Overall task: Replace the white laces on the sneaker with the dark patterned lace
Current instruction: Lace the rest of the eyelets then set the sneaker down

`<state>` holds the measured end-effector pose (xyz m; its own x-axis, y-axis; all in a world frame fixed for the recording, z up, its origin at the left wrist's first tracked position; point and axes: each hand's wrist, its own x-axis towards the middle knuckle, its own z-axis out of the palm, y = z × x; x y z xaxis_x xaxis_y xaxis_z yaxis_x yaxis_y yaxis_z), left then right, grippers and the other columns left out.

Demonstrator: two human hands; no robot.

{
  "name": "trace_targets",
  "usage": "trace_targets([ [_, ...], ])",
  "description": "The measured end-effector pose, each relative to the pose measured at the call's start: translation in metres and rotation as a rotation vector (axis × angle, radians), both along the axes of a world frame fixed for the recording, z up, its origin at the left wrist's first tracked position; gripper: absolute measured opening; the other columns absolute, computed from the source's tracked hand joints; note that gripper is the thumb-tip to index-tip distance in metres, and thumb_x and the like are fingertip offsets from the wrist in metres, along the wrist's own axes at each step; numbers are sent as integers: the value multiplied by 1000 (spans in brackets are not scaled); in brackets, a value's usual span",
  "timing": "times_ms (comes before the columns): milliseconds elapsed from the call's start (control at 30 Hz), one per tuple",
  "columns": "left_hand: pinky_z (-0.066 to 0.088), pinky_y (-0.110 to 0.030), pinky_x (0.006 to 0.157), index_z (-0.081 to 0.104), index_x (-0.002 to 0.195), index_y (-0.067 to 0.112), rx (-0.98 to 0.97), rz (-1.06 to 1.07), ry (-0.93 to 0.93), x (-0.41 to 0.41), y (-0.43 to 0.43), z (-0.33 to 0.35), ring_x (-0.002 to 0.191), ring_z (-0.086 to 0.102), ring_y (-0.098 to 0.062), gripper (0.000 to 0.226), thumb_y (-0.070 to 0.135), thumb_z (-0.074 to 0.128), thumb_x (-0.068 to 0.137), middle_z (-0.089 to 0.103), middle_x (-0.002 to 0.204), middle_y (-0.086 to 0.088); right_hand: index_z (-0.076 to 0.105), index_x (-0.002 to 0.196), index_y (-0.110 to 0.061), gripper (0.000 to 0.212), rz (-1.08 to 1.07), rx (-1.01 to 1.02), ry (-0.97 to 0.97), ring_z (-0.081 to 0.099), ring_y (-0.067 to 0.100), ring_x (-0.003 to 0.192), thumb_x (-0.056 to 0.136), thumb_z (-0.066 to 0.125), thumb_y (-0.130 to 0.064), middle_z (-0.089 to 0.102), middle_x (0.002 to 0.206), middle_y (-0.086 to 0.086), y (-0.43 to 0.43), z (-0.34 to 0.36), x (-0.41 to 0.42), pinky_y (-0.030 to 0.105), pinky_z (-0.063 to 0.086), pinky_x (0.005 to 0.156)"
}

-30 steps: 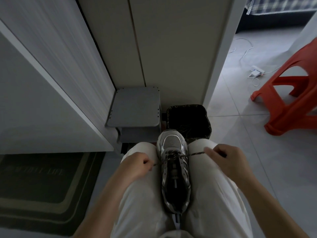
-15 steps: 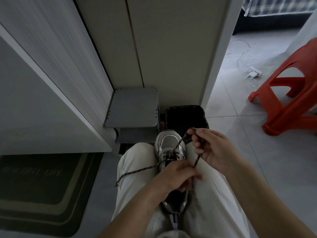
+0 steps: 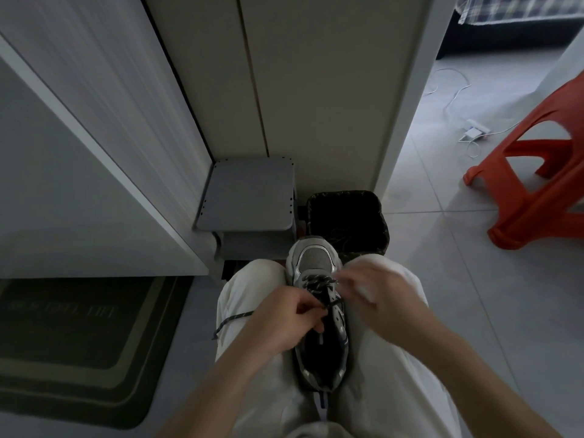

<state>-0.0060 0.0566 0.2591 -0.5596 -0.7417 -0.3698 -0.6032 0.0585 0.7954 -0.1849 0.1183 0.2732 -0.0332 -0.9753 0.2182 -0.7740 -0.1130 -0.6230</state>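
**Change over the last second.** The left hand (image 3: pixel 281 324) was first drawn out to the left with a lace end pulled taut, then laid over the opening of the sneaker (image 3: pixel 314 260). It now sits at the shoe's left edge, fingertips pinching the dark patterned lace (image 3: pixel 319 281) beside the left eyelets. The right hand (image 3: pixel 379 295), raised over the toe half a second ago, has dropped to the right eyelets and is blurred. The released left lace end trails across the left thigh (image 3: pixel 249 289).

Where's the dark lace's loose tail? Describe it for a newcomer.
Find the grey mesh sneaker wedged between the white-trousered thighs. Past the left hand, the dark speckled lace tail trails over the left thigh; unlike the rows laced across the shoe, it lies loose.
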Motion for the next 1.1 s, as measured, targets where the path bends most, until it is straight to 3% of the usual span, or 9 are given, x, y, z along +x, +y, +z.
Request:
trace_targets([
  [100,51,-25,72,70,85,27,-122,18,-43,-10,-2,-2,69,62,0,7,28,64,86,66,70,14,69,104,-17,19,120,194,-12,63,15,84,88,61,-22,70,91,0,4,-14,11,22,46,74],
  [200,48,-25,75,69,92,29,-348,-26,-185,-15,-1,-9,81,56,-2,16,41,62,84,59,82,16,73,95,-19,13,-49,155,-62,62,15,79,85,65,-17,68,83,-3,4,-24,4,9,39,68],
  [300,42,-29,84,66,104,31,-565,-107,-357,-18,2,-24,102,45,-14,21,40,55,87,49,105,7,74,89,-30,14,-136,232,-11,56,10,70,85,64,-22,59,76,-7,1,-26,-3,10,35,57],
  [400,35,-26,81,64,107,33,-603,-53,-356,-22,8,-35,101,41,-15,24,41,50,89,41,102,7,73,90,-30,16,-96,306,101,58,16,75,86,58,-27,56,80,-7,-2,-29,-2,27,39,63],
  [500,34,-23,79,64,105,33,-605,12,-316,-26,12,-38,96,41,-13,24,43,52,88,34,95,10,71,90,-24,17,-92,303,169,58,20,79,86,54,-26,57,84,-3,-5,-30,0,32,40,69],
  [767,41,-27,87,65,107,33,-549,36,-267,-26,11,-41,97,42,-13,24,40,55,87,33,97,10,70,85,-22,17,-186,257,216,55,18,79,88,53,-25,54,82,-5,-8,-40,11,32,36,74],
  [900,42,-27,85,66,108,32,-560,48,-244,-26,10,-42,97,42,-13,24,38,57,87,32,96,10,71,84,-22,17,-154,286,273,58,19,84,88,56,-28,57,82,-3,-6,-45,14,27,27,70],
  [1100,43,-27,83,70,97,26,-530,73,-222,-30,6,-44,98,45,-14,17,31,59,85,40,96,8,58,110,-32,34,-130,356,283,53,11,101,91,37,-51,55,103,-11,0,-49,19,30,32,85],
])
